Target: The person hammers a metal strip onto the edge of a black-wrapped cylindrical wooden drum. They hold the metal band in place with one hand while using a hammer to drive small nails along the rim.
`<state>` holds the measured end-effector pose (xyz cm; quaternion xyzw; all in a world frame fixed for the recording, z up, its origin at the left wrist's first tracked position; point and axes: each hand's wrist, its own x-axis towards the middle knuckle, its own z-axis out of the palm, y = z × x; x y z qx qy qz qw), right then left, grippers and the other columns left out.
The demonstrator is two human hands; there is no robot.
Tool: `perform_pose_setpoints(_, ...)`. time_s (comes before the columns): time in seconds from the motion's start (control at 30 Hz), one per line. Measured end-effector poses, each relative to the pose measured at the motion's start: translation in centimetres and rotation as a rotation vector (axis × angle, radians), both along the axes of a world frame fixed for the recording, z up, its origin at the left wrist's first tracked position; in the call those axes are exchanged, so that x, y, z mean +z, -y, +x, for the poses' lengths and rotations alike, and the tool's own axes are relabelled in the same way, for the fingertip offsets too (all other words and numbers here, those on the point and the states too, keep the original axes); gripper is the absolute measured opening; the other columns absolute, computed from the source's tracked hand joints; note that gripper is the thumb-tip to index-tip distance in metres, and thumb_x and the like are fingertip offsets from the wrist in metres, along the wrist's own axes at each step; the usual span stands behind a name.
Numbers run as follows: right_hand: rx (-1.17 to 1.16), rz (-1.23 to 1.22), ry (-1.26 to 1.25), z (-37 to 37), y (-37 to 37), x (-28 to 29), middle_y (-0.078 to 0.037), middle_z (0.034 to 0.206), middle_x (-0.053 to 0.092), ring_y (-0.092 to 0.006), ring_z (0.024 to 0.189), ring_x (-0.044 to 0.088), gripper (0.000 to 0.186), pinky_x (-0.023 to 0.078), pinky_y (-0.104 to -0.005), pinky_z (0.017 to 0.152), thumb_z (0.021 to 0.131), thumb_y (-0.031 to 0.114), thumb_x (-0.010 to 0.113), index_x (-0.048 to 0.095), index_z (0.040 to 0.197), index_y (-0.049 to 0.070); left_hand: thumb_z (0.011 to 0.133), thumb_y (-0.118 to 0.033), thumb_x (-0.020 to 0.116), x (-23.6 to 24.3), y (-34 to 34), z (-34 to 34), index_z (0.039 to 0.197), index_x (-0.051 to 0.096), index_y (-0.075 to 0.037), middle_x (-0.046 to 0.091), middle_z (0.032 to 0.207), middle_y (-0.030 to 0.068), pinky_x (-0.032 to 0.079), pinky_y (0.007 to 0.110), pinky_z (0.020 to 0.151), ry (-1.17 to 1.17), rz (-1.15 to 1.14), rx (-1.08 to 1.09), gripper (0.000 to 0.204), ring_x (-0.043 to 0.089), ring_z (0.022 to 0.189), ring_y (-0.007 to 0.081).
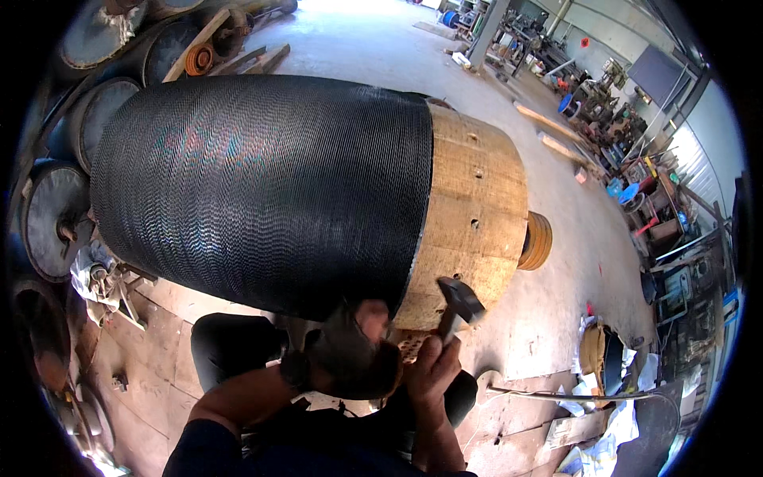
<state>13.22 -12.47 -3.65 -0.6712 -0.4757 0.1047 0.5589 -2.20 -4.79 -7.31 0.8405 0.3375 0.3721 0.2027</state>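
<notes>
A large barrel-shaped roller [270,191] lies across in front of me, its body covered in black, finely ridged winding. Its right end is a bare wooden band [469,199] with several small dark holes. In my right hand [433,370] is a hammer [461,302], its fingers closed round the handle and the head up against the lower part of the wood. My left hand [346,346] is at the lower edge of the black covering, left of the hammer. It looks dark and smeared by motion, so whether it holds anything is hidden.
An orange-brown ribbed hub [538,241] sticks out beyond the wooden end. Drums [57,219] stack along the left. Wooden beams [552,123] lie on the floor to the right, before cluttered machines and tools. A metal rod [572,395] and scraps lie at lower right.
</notes>
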Motion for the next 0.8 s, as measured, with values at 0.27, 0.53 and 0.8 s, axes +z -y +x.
perform_pose_setpoints(0.27, 0.149, -0.12, 0.247, 1.5, -1.3, -2.0, -0.023, 0.077, 0.067, -0.0423, 0.065, 0.067, 0.025, 0.053, -0.0463, 0.057, 0.097, 0.015, 0.058, 0.056, 0.115, -0.002, 0.076, -0.001, 0.068, 9.5, -9.7, -3.0, 0.118, 0.065, -0.005, 0.058, 0.113, 0.0124, 0.051, 0.047, 0.078, -0.049, 0.817, 0.29, 0.042, 0.062, 0.092, 0.0313)
perform_pose_setpoints(0.53, 0.08, -0.119, 0.205, 1.6, -0.3, -3.7, -0.025, 0.082, 0.066, -0.0501, 0.074, 0.064, 0.024, 0.053, -0.0512, 0.063, 0.098, 0.013, 0.055, 0.054, 0.115, -0.004, 0.079, 0.003, 0.067, 8.8, -10.4, -2.8, 0.122, 0.066, -0.012, 0.056, 0.112, 0.008, 0.05, 0.044, 0.077, -0.079, 0.812, 0.341, 0.045, 0.06, 0.092, 0.0283)
perform_pose_setpoints(0.8, 0.093, -0.234, 0.049, 1.6, 2.4, -3.3, -0.028, 0.081, 0.061, -0.0518, 0.074, 0.061, 0.022, 0.046, -0.0549, 0.06, 0.102, 0.022, 0.057, 0.052, 0.1, 0.001, 0.08, 0.006, 0.065, 8.7, -9.4, -2.1, 0.127, 0.065, -0.013, 0.057, 0.111, 0.0118, 0.053, 0.039, 0.07, -0.091, 0.808, 0.402, 0.051, 0.06, 0.09, 0.0277)
